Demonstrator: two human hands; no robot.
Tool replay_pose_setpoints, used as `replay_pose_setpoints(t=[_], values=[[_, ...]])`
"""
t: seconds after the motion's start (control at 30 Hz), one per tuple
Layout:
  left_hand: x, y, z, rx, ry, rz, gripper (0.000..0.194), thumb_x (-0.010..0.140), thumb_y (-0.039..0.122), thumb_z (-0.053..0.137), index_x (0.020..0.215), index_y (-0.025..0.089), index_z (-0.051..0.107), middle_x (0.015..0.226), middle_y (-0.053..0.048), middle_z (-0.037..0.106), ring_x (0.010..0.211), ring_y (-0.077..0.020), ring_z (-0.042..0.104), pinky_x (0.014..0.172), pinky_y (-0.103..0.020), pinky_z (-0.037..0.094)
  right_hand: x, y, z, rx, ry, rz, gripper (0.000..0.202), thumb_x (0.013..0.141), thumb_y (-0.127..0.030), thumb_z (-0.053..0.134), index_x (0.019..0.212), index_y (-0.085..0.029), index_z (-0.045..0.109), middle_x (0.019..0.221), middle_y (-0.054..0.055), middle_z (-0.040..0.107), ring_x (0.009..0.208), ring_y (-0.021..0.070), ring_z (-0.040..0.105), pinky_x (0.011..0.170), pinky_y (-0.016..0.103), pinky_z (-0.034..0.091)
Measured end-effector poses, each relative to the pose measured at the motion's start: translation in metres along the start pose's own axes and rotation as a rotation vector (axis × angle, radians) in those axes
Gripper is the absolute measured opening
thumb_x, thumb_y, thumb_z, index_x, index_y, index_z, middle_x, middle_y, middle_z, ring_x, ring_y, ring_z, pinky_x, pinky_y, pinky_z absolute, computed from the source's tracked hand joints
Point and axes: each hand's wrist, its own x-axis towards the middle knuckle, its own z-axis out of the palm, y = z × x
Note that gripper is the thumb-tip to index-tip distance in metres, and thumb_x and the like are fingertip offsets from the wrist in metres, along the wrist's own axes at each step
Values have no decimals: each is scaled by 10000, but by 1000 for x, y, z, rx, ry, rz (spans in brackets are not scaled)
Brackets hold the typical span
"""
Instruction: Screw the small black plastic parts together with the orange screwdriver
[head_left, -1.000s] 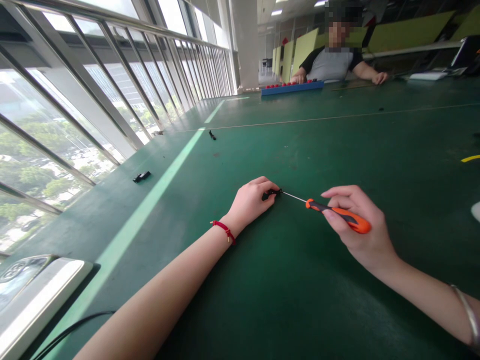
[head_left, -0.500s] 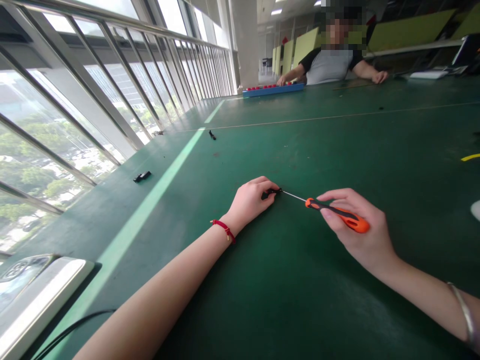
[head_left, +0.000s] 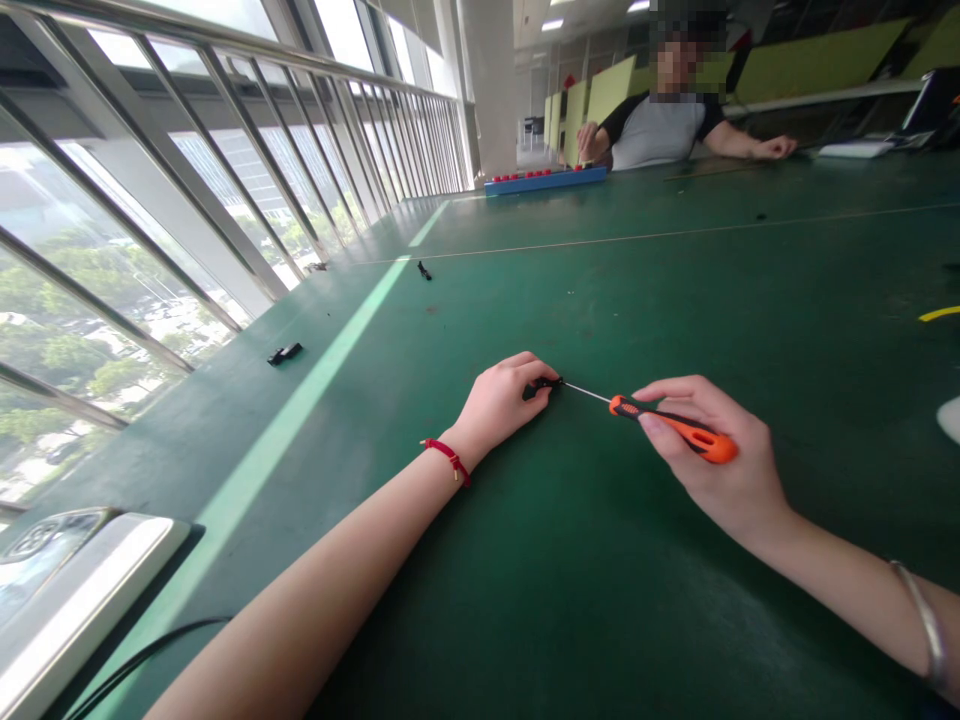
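Near the middle of the green table (head_left: 480, 560), my left hand (head_left: 502, 398) pinches a small black part (head_left: 541, 385) between thumb and fingers, low over the surface. My right hand (head_left: 720, 450) grips a screwdriver (head_left: 686, 428) by its orange and black handle. The thin metal shaft points left, and its tip meets the end of the black part at my left fingertips. Much of the black part is hidden by my left fingers.
Small black pieces lie at the left (head_left: 285, 354) and farther back (head_left: 424, 270). A silver-white device (head_left: 97, 600) with a cable stands front left. Across the table a person (head_left: 660, 130) sits by a blue strip (head_left: 546, 181) with red pieces. A railing (head_left: 262, 150) runs along the left.
The person across the table has lifted one hand from the blue strip and moved the other slightly right. The screwdriver handle has shifted very slightly; my hands are almost unchanged.
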Motion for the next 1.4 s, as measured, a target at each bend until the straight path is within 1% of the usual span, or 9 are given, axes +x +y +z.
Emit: replay_pose_setpoints(t=[0.17,0.37,0.47,0.67,0.87,1.03,1.13,1.27,1.4], values=[[0,1,0,16,2,-5,213,811,167,507,946,211,666,978,-17,657,827,-134,627,731,-239,500,1,4,1,11,111,-62,269,778,-238,631,1032,-251,544,824,18,595,724,167,621,679,306,546],[0,-1,1,2,19,0,176,808,162,517,896,195,666,952,-21,657,817,-133,624,744,-243,509,1,0,1,-3,-50,-30,74,830,-268,584,896,-240,570,678,-7,634,575,146,617,548,271,509],[0,-2,2,-6,25,-3,163,807,166,523,883,185,666,938,-25,659,806,-134,623,740,-244,512,1,-1,1,-6,-14,-36,59,832,-270,592,878,-236,578,805,17,678,665,150,654,589,258,528],[0,-2,3,-6,29,-3,157,803,165,530,878,182,667,934,-24,663,803,-134,623,747,-247,516,1,3,1,36,75,-48,280,773,-237,639,1037,-243,545,830,19,594,747,171,626,674,299,552],[0,-2,2,-12,34,-3,150,804,169,533,872,177,666,925,-23,663,790,-131,621,748,-248,516,0,-2,2,15,4,18,78,830,-286,604,873,-229,573,702,6,634,577,141,620,483,234,486],[0,-2,3,-8,37,-4,148,793,160,538,866,179,666,926,-20,665,798,-134,623,753,-250,517,1,3,3,24,142,-81,277,761,-212,660,1017,-240,560,869,20,619,716,154,631,639,279,541],[0,-2,3,-4,36,-6,150,791,159,537,864,181,666,931,-20,667,802,-136,625,757,-251,518,2,4,3,61,78,-53,313,764,-216,654,1055,-244,543,752,-7,587,652,152,611,598,282,534],[0,-2,3,-4,42,-4,151,792,161,537,869,182,665,929,-17,670,803,-136,626,756,-249,517,1,0,1,41,-2,-9,127,819,-274,618,930,-241,567,685,-8,629,561,136,615,485,239,492],[0,-2,3,-4,40,-5,146,791,165,538,865,181,664,929,-16,671,798,-135,625,748,-248,515,0,0,2,16,94,-71,255,783,-220,644,1021,-238,556,763,0,611,671,150,631,627,273,538]])
